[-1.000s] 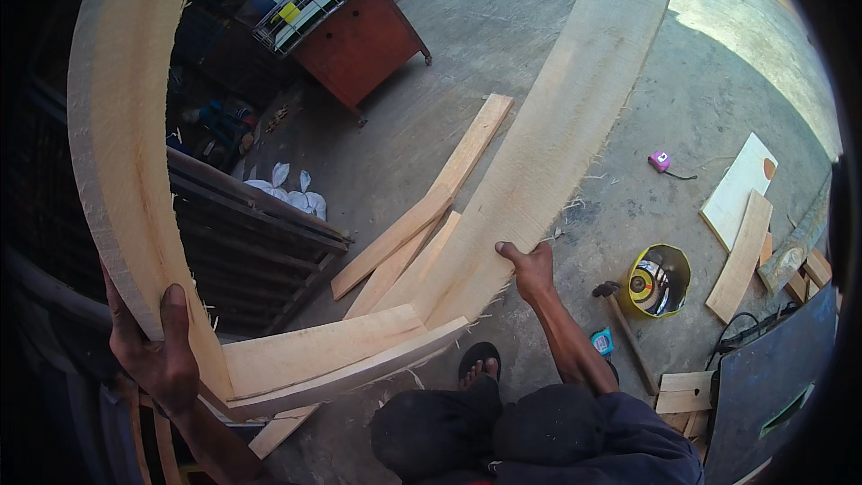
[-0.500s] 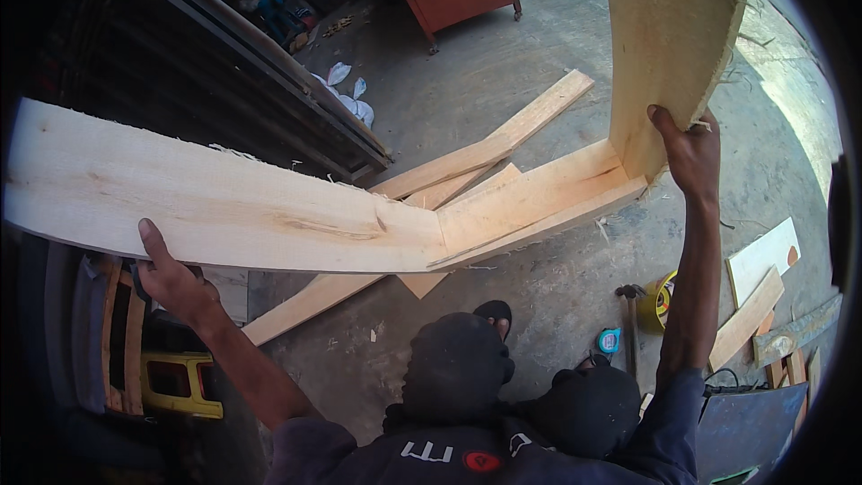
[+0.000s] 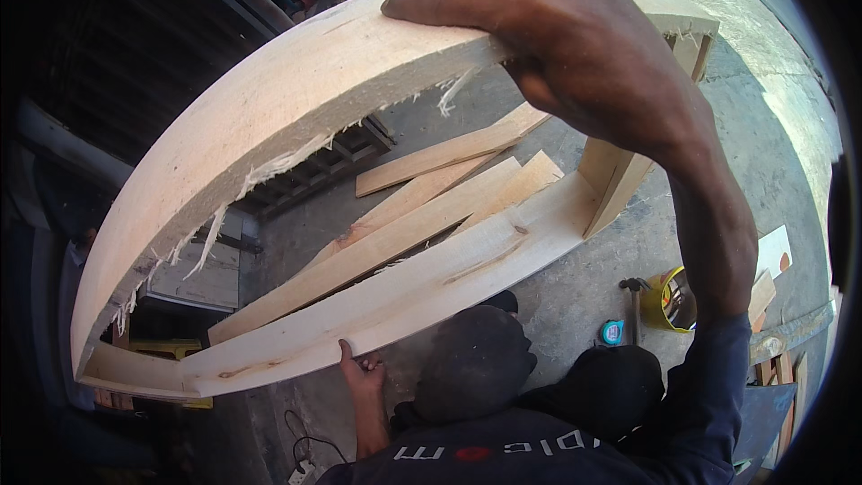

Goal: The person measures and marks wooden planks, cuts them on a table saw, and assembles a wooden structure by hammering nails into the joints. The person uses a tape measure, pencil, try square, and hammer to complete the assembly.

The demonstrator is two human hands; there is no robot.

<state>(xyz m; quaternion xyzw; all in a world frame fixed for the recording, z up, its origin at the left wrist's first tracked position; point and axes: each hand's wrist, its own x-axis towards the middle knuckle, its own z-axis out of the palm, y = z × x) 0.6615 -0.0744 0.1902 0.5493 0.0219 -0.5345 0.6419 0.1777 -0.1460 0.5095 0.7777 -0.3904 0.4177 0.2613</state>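
A rectangular frame of pale wooden boards [image 3: 386,305] is held up in front of me, tilted, and it looks bent toward the picture's rim. My right hand [image 3: 584,54] grips its upper long board close to the camera, fingers laid over the broad face. Ragged splinters [image 3: 269,166] hang along that board's rough edge. Lower down, my left hand [image 3: 362,382] holds the opposite long board, thumb on its inner face and fingers curled at its lower edge. Short boards join the two long ones at the left end and at the right [image 3: 615,180].
Loose planks [image 3: 440,162] lie on the concrete floor beyond the frame. By my knees are a claw hammer [image 3: 633,296], a teal tape measure [image 3: 612,332] and a yellow container [image 3: 666,301] with things inside. Offcuts [image 3: 774,251] lie at right, a cable [image 3: 305,436] at lower left.
The frame has turned and swung over, bringing one long board up close to the camera. My right hand has moved up and left; my left hand has shifted right and down along the wood.
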